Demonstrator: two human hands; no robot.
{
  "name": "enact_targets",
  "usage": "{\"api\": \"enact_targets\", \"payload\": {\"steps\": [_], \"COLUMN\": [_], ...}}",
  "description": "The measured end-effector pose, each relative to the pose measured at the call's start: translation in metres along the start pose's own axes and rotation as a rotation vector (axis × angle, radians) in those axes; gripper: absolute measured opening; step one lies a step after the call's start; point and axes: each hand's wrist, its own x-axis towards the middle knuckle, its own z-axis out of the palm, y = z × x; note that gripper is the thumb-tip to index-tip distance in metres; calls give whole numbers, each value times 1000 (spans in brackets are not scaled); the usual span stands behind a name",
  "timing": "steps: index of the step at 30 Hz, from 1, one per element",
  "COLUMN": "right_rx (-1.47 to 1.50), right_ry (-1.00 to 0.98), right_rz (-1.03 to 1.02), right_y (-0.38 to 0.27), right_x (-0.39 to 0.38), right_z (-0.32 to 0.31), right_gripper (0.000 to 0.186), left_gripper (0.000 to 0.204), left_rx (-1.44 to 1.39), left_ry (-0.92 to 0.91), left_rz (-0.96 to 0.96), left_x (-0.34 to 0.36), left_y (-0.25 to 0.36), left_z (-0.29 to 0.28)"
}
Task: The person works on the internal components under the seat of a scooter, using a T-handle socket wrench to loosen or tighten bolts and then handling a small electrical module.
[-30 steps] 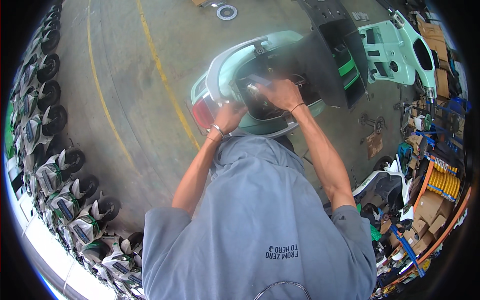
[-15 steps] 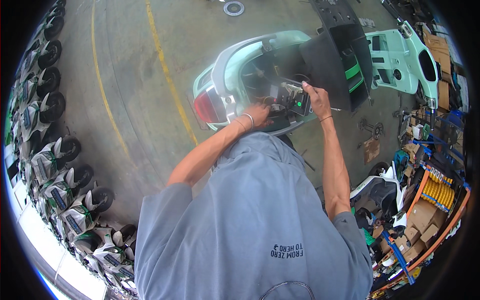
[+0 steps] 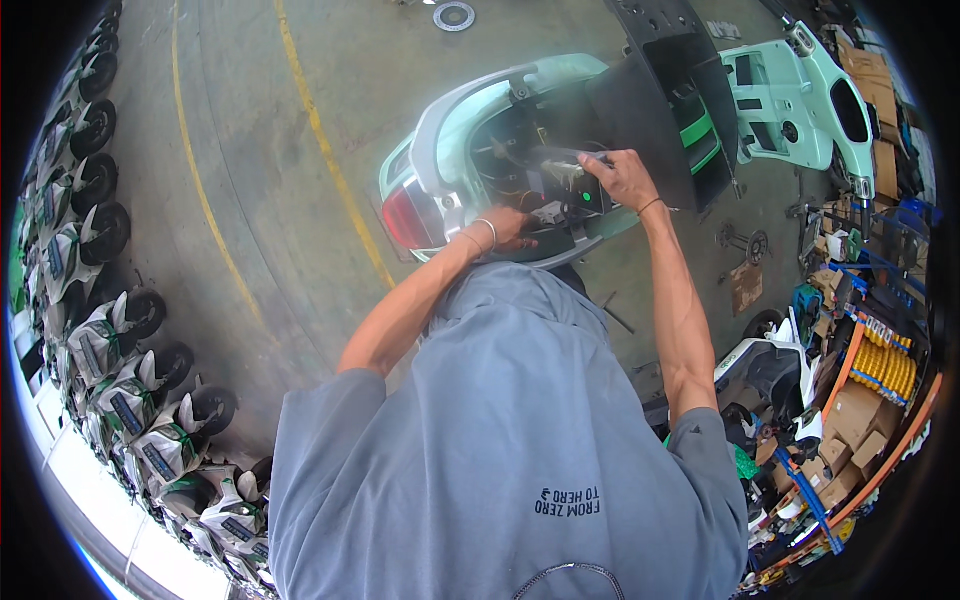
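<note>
The open rear body of a mint-green scooter (image 3: 560,72) is in front of me, its red tail light (image 3: 405,216) to the left. Inside its bay are wires, metal fittings and a dark box with a green light (image 3: 587,197). My right hand (image 3: 625,180) is closed over the bay's right side on a thin grey bar-like tool (image 3: 560,155), blurred by motion, its kind unclear. Lower in the bay, my left hand (image 3: 505,229) has its fingers curled beside the fittings and wires; whatever they grip is hidden.
A black panel with green strips (image 3: 700,145) stands right of the bay. Beyond it is a mint-green front section (image 3: 800,110). Scooters line the left (image 3: 100,350). Shelving with yellow coils and boxes (image 3: 882,365) fills the right. A metal disc (image 3: 454,16) lies on the floor.
The tool in my right hand has swung left and up a little, with the hand shifting left. My left hand stays low in the bay. The whole view has shifted slightly.
</note>
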Motion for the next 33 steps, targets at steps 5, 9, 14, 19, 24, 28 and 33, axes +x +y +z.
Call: {"api": "enact_targets", "payload": {"steps": [5, 9, 14, 19, 24, 28, 33], "right_rx": [-89, -59, -43, -124, -138, -279, -360], "right_ry": [-85, -116, -88, -116, -214, -293, -326], "right_rz": [-164, -203, -232, -242, -190, -164, -227], "right_y": [5, 0, -8, -14, -28, -42, -61], "right_x": [28, 21, -2, -11, 1, 28, 52], "right_z": [-1, -3, -8, -20, -18, -9, -7], "right_gripper": [55, 56, 54, 48, 50, 55, 56], "left_gripper": [35, 32, 81, 107, 110, 103, 93], "left_rx": [-121, 72, 170, -205, -149, -150, -103], "left_ry": [380, 677, 715, 615, 668, 724, 753], "left_rz": [-134, -347, -182, 38, -78, -88, -198], "left_x": [-19, -30, -28, -17, -10, -14, -20], "left_y": [2, -8, -15, 4, 7, 3, 2], "left_z": [-12, -38, -51, -58, -54, -47, -44]}}
